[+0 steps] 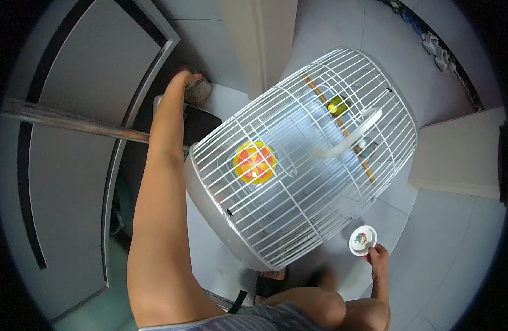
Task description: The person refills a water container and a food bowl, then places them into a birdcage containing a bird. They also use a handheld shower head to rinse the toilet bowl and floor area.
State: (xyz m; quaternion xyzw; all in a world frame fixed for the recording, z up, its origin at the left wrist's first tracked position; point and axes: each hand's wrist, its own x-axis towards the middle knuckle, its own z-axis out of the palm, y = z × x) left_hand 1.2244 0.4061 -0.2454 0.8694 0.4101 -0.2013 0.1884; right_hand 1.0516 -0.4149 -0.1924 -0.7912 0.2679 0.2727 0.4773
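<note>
My right hand (378,258) pinches the rim of a small white dish (366,247), which has a colourful picture on its bottom. Stretched forward on the left, my left hand (190,77) is at a rough brown rounded object (199,93); whether its fingers grip it is hidden. Between my arms is a white wire birdcage (278,194) with a white carrying handle (349,140). Inside, a green-yellow bird (338,106) and a blue-and-white bird (367,146) are by a wooden perch (316,89). A round citrus-patterned item (254,162) shows through the bars near the left end.
A grey panelled door (72,173) with a metal bar (72,124) stands on the left. Next to the cage lies a black flat-topped object (201,124). Pale wall corners (260,45) rise ahead and at right (456,153). Tiled floor (214,248) lies below.
</note>
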